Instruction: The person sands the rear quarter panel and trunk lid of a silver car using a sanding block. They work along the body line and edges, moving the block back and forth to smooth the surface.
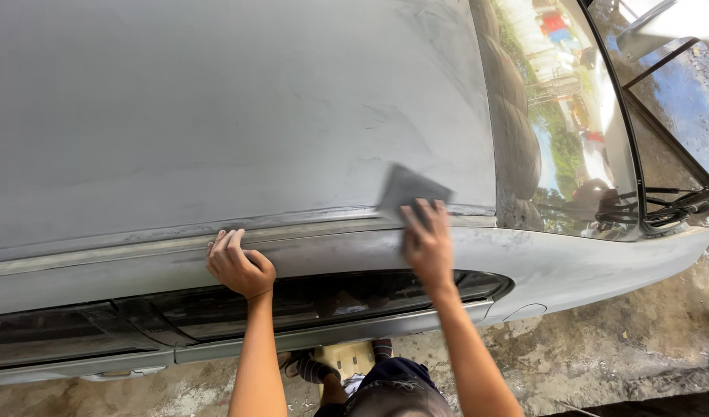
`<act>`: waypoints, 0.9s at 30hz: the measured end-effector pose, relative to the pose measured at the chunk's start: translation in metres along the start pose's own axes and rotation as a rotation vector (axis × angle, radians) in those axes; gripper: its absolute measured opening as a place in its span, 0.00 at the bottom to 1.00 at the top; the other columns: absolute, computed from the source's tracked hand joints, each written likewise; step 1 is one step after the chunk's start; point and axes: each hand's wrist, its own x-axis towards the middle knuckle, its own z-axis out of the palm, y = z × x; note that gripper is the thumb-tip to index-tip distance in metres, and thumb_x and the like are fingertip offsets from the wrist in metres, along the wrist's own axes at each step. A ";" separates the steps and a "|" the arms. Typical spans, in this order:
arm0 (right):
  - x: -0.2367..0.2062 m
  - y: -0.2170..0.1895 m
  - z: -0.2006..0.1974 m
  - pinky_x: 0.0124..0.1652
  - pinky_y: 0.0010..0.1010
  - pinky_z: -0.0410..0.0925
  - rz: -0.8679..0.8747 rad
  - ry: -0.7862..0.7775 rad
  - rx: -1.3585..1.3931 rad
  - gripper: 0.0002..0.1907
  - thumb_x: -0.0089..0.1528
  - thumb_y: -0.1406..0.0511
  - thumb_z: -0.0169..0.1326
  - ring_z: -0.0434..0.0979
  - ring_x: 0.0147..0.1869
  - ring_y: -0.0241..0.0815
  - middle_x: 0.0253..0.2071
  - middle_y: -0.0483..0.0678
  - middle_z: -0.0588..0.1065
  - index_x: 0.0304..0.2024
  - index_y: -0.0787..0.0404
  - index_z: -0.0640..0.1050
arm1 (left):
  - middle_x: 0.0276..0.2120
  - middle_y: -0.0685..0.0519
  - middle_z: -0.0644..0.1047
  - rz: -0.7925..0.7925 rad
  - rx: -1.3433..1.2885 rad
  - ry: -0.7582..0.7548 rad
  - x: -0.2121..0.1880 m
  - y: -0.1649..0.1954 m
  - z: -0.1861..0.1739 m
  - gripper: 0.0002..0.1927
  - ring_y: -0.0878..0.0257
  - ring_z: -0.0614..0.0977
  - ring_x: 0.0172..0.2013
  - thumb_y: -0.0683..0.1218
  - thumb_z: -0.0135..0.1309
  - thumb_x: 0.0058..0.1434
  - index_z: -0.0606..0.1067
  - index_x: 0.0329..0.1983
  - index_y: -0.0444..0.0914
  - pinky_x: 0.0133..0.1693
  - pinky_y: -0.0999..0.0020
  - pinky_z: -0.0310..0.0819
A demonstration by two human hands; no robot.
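Flat fingers of the right hand press a grey sanding sheet against the roof of a car, the grip spread open over the sheet's lower edge rather than curled around it. Beside it, the left hand rests on the roof rail, fingers bent together over the rail's ridge and holding nothing else. Both bare forearms rise from the bottom of the frame, above the person's dark clothing and a pale stool seat seen just below the car's side.

Below the hands, dark side windows run along the body, with wet, muddy ground beyond the lower sill. The sheet lies at the roof's near edge, close to where the dull, sanded grey panel meets the windshield. The roof's surface shows faint swirls and scuff marks across its width. Farther off, the glass reflects trees, buildings and sky, and black wiper arms lie at its far end, near the right edge of the frame.
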 end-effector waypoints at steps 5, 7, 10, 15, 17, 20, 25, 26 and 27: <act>0.033 -0.110 0.042 0.74 0.57 0.50 -0.297 -0.198 0.086 0.35 0.53 0.75 0.54 0.58 0.77 0.64 0.70 0.51 0.69 0.64 0.51 0.76 | 0.48 0.45 0.76 -0.004 -0.019 0.018 0.004 0.006 -0.006 0.16 0.48 0.78 0.56 0.38 0.39 0.64 0.73 0.52 0.33 0.64 0.46 0.66; 0.042 -0.138 0.053 0.75 0.57 0.48 -0.382 -0.220 0.064 0.36 0.54 0.74 0.53 0.57 0.79 0.62 0.71 0.49 0.67 0.65 0.50 0.74 | 0.48 0.45 0.76 -0.007 -0.033 0.020 0.005 0.007 -0.007 0.15 0.48 0.77 0.56 0.38 0.40 0.65 0.72 0.52 0.33 0.64 0.45 0.66; 0.043 -0.129 0.049 0.74 0.59 0.45 -0.423 -0.234 0.006 0.35 0.54 0.73 0.53 0.58 0.78 0.54 0.71 0.44 0.67 0.64 0.46 0.76 | 0.47 0.45 0.76 0.001 -0.044 0.025 0.007 0.007 -0.009 0.16 0.48 0.77 0.56 0.38 0.40 0.64 0.73 0.52 0.33 0.64 0.45 0.66; 0.011 -0.014 0.000 0.77 0.49 0.47 -0.116 -0.084 -0.008 0.25 0.64 0.71 0.51 0.59 0.78 0.52 0.70 0.44 0.70 0.62 0.48 0.78 | 0.47 0.46 0.76 -0.001 -0.031 0.024 0.007 0.002 -0.008 0.17 0.48 0.78 0.55 0.37 0.40 0.62 0.73 0.52 0.33 0.64 0.45 0.66; -0.001 0.018 -0.015 0.77 0.49 0.45 0.015 -0.107 -0.084 0.31 0.60 0.76 0.47 0.58 0.81 0.53 0.72 0.45 0.70 0.64 0.47 0.79 | 0.47 0.46 0.76 -0.011 -0.033 0.025 0.006 0.000 -0.006 0.17 0.48 0.78 0.56 0.37 0.40 0.61 0.73 0.52 0.33 0.64 0.46 0.66; -0.004 0.008 -0.006 0.76 0.52 0.45 0.066 -0.095 -0.009 0.34 0.58 0.78 0.44 0.55 0.81 0.57 0.73 0.48 0.68 0.65 0.50 0.78 | 0.47 0.45 0.76 -0.022 -0.030 0.012 0.005 -0.001 -0.006 0.18 0.48 0.78 0.56 0.37 0.40 0.61 0.73 0.52 0.33 0.64 0.46 0.66; 0.017 -0.117 0.052 0.74 0.59 0.44 -0.241 -0.245 0.138 0.28 0.59 0.72 0.51 0.55 0.79 0.61 0.71 0.46 0.67 0.62 0.51 0.76 | 0.47 0.46 0.76 -0.017 -0.026 0.023 0.007 0.002 -0.009 0.17 0.49 0.78 0.56 0.37 0.40 0.62 0.73 0.52 0.33 0.64 0.46 0.66; 0.022 -0.138 0.056 0.74 0.60 0.43 -0.304 -0.285 0.126 0.30 0.57 0.73 0.51 0.55 0.78 0.60 0.70 0.46 0.67 0.62 0.51 0.76 | 0.47 0.46 0.76 -0.024 -0.037 0.021 0.008 0.002 -0.010 0.16 0.49 0.78 0.56 0.37 0.40 0.62 0.73 0.52 0.33 0.64 0.46 0.66; 0.025 -0.149 0.059 0.74 0.60 0.43 -0.323 -0.299 0.113 0.32 0.56 0.73 0.51 0.55 0.79 0.60 0.71 0.45 0.67 0.63 0.51 0.76 | 0.47 0.46 0.76 -0.028 -0.049 0.022 0.008 0.003 -0.010 0.16 0.49 0.78 0.56 0.37 0.40 0.63 0.73 0.52 0.33 0.64 0.46 0.66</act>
